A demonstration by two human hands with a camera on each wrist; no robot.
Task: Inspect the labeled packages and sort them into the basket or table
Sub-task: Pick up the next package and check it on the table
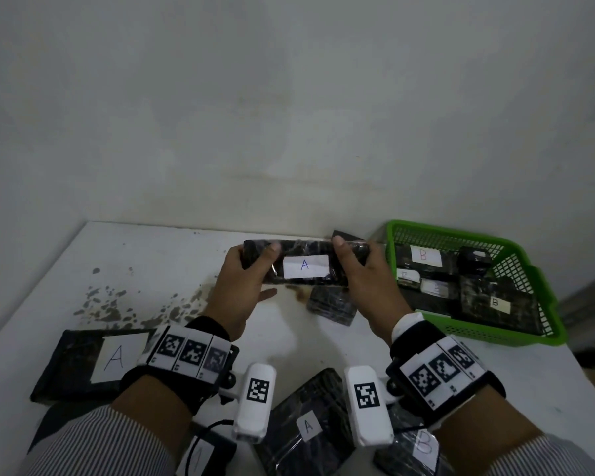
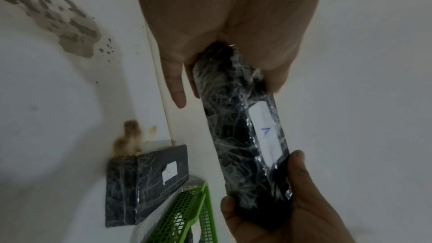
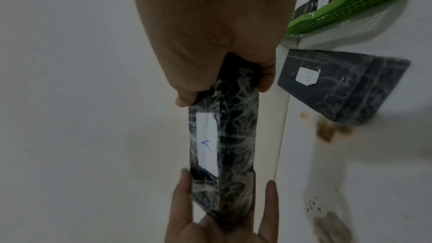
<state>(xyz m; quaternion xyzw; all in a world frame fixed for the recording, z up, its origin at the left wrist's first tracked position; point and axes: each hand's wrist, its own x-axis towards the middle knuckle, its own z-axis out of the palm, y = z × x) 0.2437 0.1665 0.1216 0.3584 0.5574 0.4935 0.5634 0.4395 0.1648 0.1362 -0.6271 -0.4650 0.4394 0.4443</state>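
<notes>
I hold a long black plastic-wrapped package (image 1: 305, 266) up over the white table (image 1: 152, 255), its white label marked "A" facing me. My left hand (image 1: 253, 271) grips its left end, thumb on the front face and fingers behind. At the other end my right hand (image 1: 356, 267) grips it the same way. The left wrist view shows the package (image 2: 233, 136) running from my left hand (image 2: 222, 47) to my right hand (image 2: 292, 210). In the right wrist view, the label (image 3: 207, 143) shows between my right hand (image 3: 222, 58) and my left hand (image 3: 210, 219).
A green mesh basket (image 1: 516, 333) at the right holds several black packages marked "B". On the table lie a large "A" package (image 1: 79, 365) at the left, another "A" package (image 1: 306, 424) and a "B" package (image 1: 423, 448) near me, and a dark package (image 1: 334, 305) below the held one.
</notes>
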